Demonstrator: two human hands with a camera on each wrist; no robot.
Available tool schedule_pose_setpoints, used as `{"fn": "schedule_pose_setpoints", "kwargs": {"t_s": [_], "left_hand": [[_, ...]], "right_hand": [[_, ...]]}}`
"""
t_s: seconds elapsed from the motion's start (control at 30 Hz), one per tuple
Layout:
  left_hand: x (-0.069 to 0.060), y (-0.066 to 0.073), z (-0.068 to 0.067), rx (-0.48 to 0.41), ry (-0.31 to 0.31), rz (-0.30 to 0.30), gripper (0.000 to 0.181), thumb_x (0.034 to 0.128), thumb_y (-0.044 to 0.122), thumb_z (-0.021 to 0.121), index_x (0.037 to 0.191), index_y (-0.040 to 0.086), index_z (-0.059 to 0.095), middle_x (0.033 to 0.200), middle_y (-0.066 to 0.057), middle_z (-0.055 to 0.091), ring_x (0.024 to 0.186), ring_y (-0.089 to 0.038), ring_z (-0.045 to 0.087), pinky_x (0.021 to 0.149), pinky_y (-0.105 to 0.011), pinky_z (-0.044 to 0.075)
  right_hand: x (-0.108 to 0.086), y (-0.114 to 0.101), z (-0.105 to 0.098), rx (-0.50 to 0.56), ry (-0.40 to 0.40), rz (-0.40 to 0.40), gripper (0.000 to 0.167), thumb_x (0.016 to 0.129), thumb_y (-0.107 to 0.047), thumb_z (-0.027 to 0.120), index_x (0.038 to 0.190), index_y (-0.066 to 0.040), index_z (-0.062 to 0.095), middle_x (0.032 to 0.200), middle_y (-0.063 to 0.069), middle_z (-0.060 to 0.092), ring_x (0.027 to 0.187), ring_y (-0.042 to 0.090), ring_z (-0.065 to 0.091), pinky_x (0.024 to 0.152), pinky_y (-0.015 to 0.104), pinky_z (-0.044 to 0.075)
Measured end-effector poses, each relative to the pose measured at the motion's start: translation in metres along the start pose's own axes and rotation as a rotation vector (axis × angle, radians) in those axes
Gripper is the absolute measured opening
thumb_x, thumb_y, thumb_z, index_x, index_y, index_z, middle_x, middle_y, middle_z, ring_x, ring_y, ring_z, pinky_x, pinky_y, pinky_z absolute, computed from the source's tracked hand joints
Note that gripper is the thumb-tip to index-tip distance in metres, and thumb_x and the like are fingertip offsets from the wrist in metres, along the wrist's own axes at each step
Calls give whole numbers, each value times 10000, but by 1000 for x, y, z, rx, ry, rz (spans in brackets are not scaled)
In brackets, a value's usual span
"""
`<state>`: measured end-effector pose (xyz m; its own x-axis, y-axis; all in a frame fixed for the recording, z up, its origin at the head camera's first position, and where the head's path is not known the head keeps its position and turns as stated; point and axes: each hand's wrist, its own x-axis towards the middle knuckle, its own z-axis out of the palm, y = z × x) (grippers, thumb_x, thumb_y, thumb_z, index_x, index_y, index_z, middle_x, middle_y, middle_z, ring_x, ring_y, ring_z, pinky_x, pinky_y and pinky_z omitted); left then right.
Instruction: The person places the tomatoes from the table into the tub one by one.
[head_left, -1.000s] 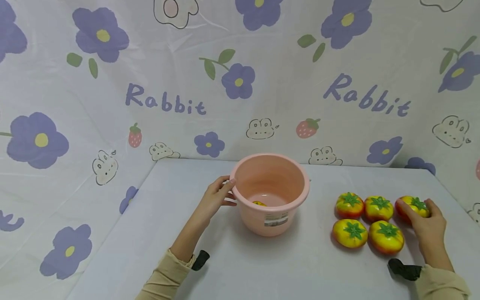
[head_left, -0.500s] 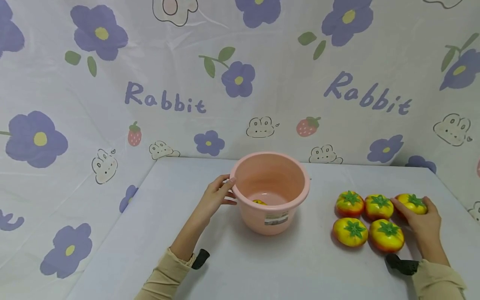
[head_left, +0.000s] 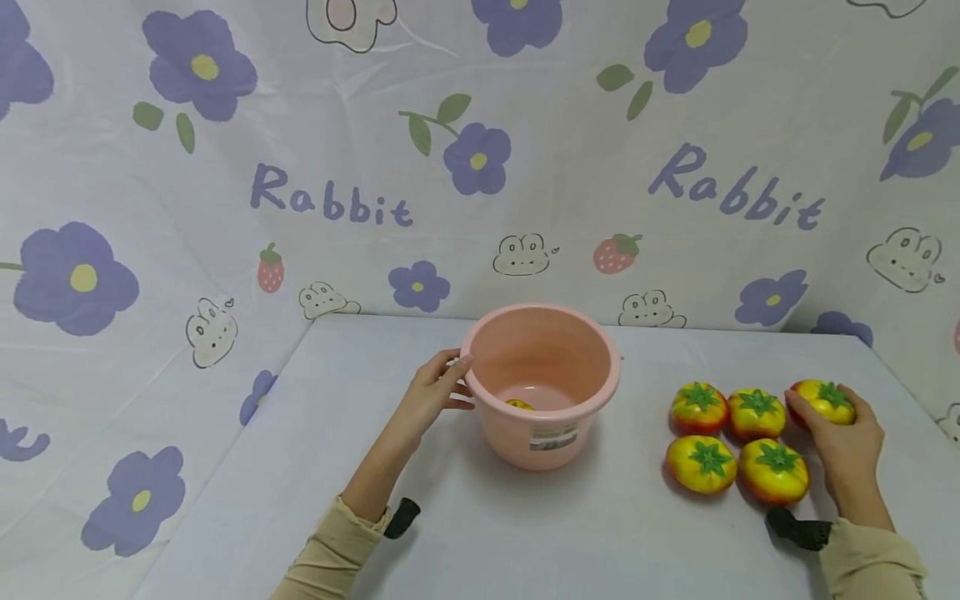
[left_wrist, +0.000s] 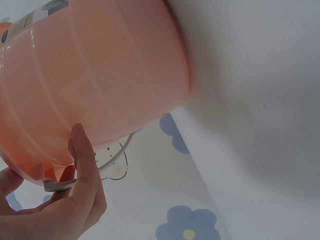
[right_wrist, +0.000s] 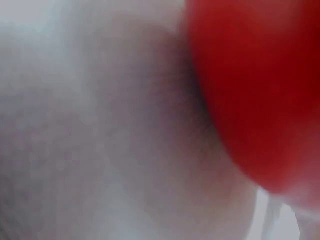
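Observation:
The pink bucket [head_left: 536, 433] stands upright on the table, a yellow piece showing at its bottom. My left hand [head_left: 427, 400] grips its left rim, thumb over the edge; in the left wrist view the fingers of that hand [left_wrist: 75, 195] lie against the outer wall [left_wrist: 95, 75]. At the right, my right hand [head_left: 851, 442] holds a yellow-red toy fruit with a green leaf top [head_left: 823, 402] between thumb and fingers. A blurred red surface [right_wrist: 265, 100] fills the right side of the right wrist view.
Several similar toy fruits sit left of the right hand: two in the back row [head_left: 699, 408] [head_left: 757, 414] and two in front [head_left: 701, 465] [head_left: 773, 472]. A patterned cloth [head_left: 570, 167] hangs behind the white table [head_left: 600, 542].
My right hand has shifted slightly left, and the fruit in it sits a little higher and further left. The left hand and the bucket have stayed in place.

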<state>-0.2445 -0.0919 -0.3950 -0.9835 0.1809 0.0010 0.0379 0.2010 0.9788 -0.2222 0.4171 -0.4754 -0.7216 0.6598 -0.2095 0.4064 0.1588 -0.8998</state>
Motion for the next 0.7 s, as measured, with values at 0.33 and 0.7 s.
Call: {"fn": "schedule_pose_setpoints", "kwargs": {"t_s": [0.33, 0.7], "left_hand": [[-1, 0, 0, 4, -1, -8, 464, 1008, 363, 510, 1372, 74, 511, 1112, -181, 598, 921, -219, 673, 809, -360, 618], [1, -1, 0, -4, 3, 3, 475, 1010, 373, 505, 1362, 54, 518, 1128, -198, 617, 906, -204, 674, 830, -379, 613]], "right_hand": [[-16, -27, 2, 28, -15, -1, 941, 812, -601, 670, 1560, -277, 200, 1632, 78, 177, 1388, 291, 262, 1237, 408, 254], [-32, -61, 17, -9, -80, -74, 973, 811, -617, 655, 1567, -234, 177, 1619, 117, 185, 1414, 314, 267, 1227, 436, 271]]}}
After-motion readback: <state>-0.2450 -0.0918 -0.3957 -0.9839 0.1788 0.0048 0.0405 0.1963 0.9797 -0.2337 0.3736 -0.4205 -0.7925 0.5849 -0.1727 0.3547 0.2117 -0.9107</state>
